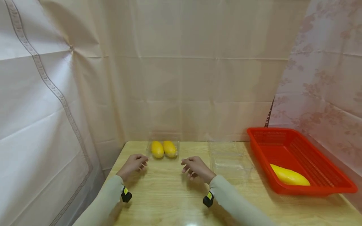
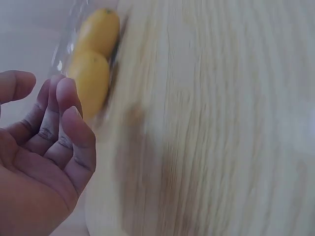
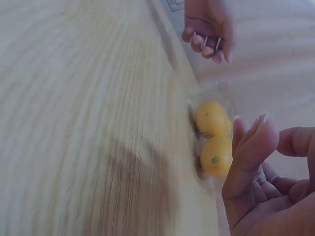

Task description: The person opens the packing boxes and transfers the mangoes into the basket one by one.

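Observation:
Two yellow mangoes [image 1: 163, 149] lie side by side in a clear plastic container [image 1: 177, 143] at the back of the table. My left hand [image 1: 135, 164] hovers in front and to the left of them, its fingers loosely bent and holding nothing. Off to the front right of the container is my right hand [image 1: 197, 168], also loosely curled around nothing. In the left wrist view the mangoes [image 2: 93, 81] appear just beyond the fingertips of the left hand [image 2: 49, 142]. The right wrist view has the mangoes [image 3: 212, 140] beside the right hand [image 3: 268, 182], with a gap between.
A second clear plastic container [image 1: 229, 160] stands right of my right hand. Farther right, a red basket [image 1: 278, 185] holds another yellow mango [image 1: 291, 176]. Pale curtains [image 1: 198, 78] hang behind the wooden table [image 1: 167, 194] and at both sides.

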A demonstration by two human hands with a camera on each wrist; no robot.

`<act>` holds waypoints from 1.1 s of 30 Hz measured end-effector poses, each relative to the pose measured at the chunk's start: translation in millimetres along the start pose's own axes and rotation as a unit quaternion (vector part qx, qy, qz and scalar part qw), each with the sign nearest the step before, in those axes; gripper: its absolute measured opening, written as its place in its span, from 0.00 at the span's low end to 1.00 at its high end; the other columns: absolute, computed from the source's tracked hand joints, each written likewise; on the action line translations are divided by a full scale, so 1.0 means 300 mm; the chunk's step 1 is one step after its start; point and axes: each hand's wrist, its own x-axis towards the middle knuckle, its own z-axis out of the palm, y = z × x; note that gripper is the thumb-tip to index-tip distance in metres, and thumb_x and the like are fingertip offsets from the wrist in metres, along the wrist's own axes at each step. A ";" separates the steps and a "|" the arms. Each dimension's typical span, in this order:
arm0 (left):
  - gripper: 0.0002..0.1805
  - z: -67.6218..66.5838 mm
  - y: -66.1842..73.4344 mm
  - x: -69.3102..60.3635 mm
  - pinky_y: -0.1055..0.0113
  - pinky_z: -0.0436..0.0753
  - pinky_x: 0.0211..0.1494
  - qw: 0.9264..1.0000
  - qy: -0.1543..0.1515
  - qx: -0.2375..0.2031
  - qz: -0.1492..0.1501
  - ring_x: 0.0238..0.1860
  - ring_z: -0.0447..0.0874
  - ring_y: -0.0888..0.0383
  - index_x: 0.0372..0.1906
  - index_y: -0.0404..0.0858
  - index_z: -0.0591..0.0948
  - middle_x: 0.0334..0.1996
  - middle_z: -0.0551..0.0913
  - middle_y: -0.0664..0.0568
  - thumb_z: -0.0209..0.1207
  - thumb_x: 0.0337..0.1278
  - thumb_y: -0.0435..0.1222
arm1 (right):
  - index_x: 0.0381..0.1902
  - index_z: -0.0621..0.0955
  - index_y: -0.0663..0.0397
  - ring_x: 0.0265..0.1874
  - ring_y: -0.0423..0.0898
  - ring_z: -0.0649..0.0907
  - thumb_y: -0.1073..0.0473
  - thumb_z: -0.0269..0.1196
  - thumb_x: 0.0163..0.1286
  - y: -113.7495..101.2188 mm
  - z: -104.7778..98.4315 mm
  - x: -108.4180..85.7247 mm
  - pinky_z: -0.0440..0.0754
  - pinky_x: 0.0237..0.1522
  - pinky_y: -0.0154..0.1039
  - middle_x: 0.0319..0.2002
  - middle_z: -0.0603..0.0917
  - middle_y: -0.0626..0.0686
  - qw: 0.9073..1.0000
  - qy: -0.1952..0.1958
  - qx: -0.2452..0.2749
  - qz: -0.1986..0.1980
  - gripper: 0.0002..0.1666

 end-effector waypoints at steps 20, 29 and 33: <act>0.26 -0.042 -0.072 0.093 0.70 0.75 0.23 0.993 0.053 -0.078 -0.063 0.24 0.78 0.60 0.54 0.24 0.78 0.32 0.83 0.49 0.49 0.82 0.47 | 0.59 0.75 0.73 0.17 0.40 0.76 0.49 0.47 0.85 0.047 0.065 0.200 0.79 0.18 0.32 0.34 0.86 0.59 0.996 0.046 0.068 0.036 0.29; 0.23 -0.023 -0.041 0.111 0.69 0.77 0.25 0.994 0.054 -0.078 -0.058 0.25 0.81 0.59 0.55 0.24 0.78 0.33 0.84 0.46 0.49 0.81 0.44 | 0.58 0.76 0.74 0.15 0.39 0.75 0.51 0.46 0.86 0.034 0.060 0.241 0.78 0.18 0.30 0.32 0.86 0.59 0.995 0.057 0.080 0.024 0.28; 0.24 -0.014 -0.035 0.121 0.67 0.77 0.27 0.994 0.056 -0.075 -0.064 0.26 0.81 0.58 0.55 0.26 0.79 0.36 0.85 0.45 0.50 0.81 0.45 | 0.56 0.78 0.73 0.15 0.39 0.75 0.51 0.47 0.86 0.035 0.060 0.257 0.78 0.17 0.31 0.32 0.86 0.60 0.994 0.065 0.087 0.028 0.27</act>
